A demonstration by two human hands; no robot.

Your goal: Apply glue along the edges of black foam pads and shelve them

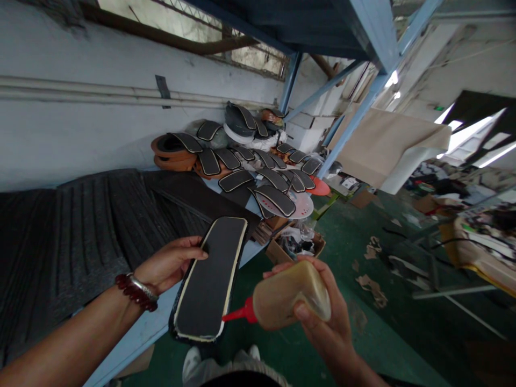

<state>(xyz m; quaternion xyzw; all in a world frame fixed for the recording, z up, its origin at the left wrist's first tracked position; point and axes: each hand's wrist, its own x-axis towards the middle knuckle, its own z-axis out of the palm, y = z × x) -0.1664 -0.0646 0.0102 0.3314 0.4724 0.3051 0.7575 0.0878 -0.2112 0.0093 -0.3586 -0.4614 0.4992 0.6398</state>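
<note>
I'm looking around a cluttered workshop, blue steel racking (379,32) running overhead, black-edged padded panels (276,199) lying heaped along a shelf, paper offcuts (373,287) scattering across a green painted floor (387,328), pipes (121,91) running along a bare wall (80,145)

The panel (212,279) is matte black with a cream border. The squeeze bottle (292,295) shows cloudy amber-tan, and its nozzle (241,313) is bright red. The bracelet (137,293) combines dark red beads with a silver band. The ribbed mats (84,252) are charcoal black, the floor (363,344) is green under tan scraps (373,290), and the shelf frame (355,123) is pale blue.
</note>
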